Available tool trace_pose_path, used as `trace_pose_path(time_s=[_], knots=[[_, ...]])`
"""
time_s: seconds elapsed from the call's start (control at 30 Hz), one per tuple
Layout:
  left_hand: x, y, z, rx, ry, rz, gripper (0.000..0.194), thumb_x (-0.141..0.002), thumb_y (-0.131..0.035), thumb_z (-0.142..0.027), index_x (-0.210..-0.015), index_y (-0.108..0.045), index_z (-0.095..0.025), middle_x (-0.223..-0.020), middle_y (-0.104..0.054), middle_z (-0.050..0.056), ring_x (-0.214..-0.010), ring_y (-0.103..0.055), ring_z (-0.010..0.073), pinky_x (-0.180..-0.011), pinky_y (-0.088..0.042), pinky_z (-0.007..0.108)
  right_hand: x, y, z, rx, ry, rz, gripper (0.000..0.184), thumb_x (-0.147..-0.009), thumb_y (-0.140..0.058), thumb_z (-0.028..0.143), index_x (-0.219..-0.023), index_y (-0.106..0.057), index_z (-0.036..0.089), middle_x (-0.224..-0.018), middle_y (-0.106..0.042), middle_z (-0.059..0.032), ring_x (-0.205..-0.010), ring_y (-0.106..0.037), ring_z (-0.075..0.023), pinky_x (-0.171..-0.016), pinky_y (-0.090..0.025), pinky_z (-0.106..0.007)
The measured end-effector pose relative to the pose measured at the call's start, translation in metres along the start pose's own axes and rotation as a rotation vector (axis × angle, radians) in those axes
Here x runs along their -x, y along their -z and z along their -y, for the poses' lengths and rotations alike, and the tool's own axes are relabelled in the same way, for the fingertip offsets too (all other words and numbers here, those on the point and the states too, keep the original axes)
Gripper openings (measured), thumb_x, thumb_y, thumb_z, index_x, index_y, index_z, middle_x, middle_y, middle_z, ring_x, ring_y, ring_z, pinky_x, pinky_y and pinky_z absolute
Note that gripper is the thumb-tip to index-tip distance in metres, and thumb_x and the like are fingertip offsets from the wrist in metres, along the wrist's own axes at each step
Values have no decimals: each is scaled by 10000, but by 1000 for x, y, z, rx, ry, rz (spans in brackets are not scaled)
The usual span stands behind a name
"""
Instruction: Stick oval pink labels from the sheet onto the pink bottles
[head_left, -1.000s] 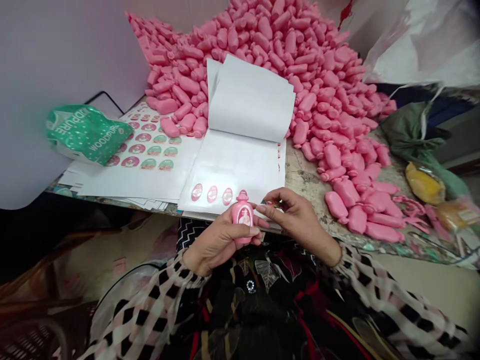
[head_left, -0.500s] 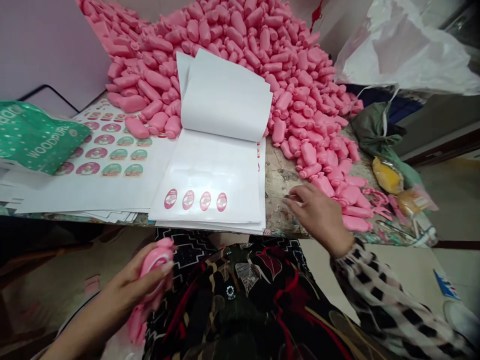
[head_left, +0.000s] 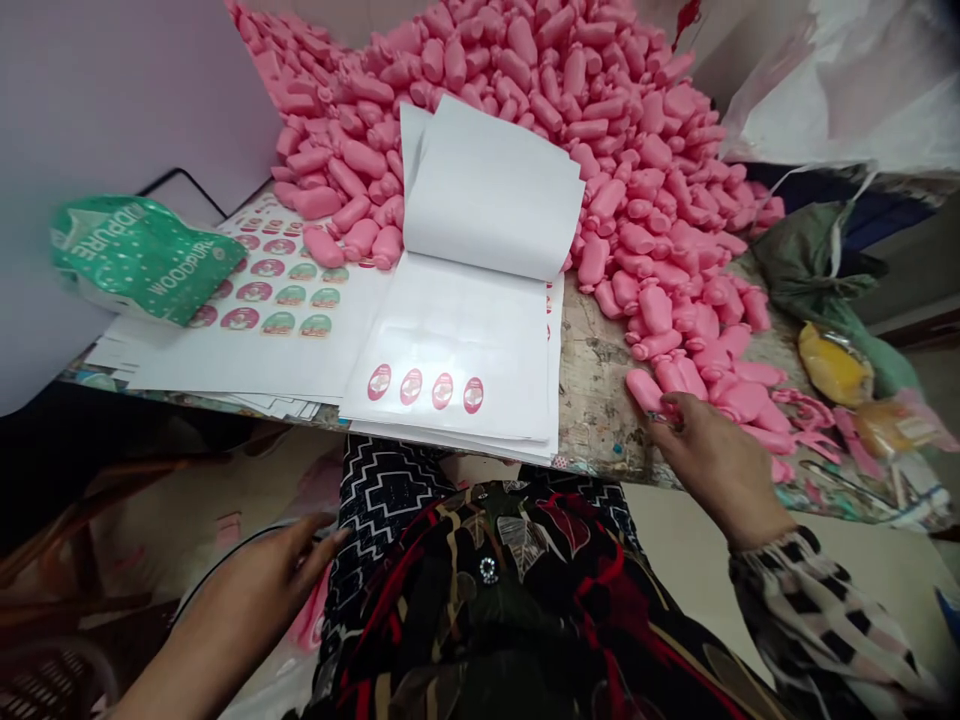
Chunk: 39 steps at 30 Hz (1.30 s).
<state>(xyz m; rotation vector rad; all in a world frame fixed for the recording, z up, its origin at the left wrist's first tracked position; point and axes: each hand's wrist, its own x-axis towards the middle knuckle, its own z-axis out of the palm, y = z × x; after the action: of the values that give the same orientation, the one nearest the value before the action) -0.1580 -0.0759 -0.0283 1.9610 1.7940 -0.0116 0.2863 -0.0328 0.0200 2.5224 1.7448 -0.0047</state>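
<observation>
Low at the left, my left hand (head_left: pixel 281 570) is empty, its thumb and fingers apart. It is above pink bottles (head_left: pixel 309 615) in a clear plastic bag beside my leg, partly hidden by the hand. At the table's right side, my right hand (head_left: pixel 709 460) pinches the near end of a small pink bottle (head_left: pixel 643 390), which lies at the front of the heap. Between my hands lies a sticker sheet (head_left: pixel 450 320) with a few oval pink labels along its near edge. Its upper leaves (head_left: pixel 487 200) are folded back.
A big heap of pink bottles (head_left: pixel 525 60) covers the back of the table. More label sheets (head_left: pixel 262 360) lie left under a green WOODPURE pack (head_left: pixel 161 265). Yellow packets (head_left: pixel 834 365) and pink scraps (head_left: pixel 814 425) are at the right. A white bag (head_left: pixel 840 100) stands behind.
My left hand has let go of the labelled pink bottle it held low at the left. My right hand has reached the heap and taken hold of a bottle. The view has shifted left.
</observation>
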Motion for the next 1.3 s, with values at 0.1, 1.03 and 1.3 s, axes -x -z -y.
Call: trace_pose_path(time_s=[0.1,1.03,1.3], knots=[[-16,15,-43,39,-275,-251,292,-898,-456,-365,-1095,-604,-208,-972,-701,67,-843,-670,202,-731,-520,299,4,15,22,-536,-10,-16,404,-776,-572,483,-1061,-600,198,-831,-666,-67,-682,-583,-197,-551,-357,-281],[-80,4,-126,-206,-446,-328,387,-880,-446,-291,-1218,-551,-136,-1337,-517,131,-961,-502,278,-842,-427,458,-14,-9,148,-304,594,-41,259,-941,-389,344,-960,-616,222,-939,-587,-38,-785,-555,-152,-597,-327,-274],[-79,1,-125,-253,-450,-292,435,-894,-414,-283,-1297,-498,-144,-1402,-447,136,-964,-494,277,-842,-420,447,-22,-6,145,-313,639,13,234,-928,-426,321,-950,-642,235,-941,-607,-32,-790,-556,-148,-582,-308,-276]])
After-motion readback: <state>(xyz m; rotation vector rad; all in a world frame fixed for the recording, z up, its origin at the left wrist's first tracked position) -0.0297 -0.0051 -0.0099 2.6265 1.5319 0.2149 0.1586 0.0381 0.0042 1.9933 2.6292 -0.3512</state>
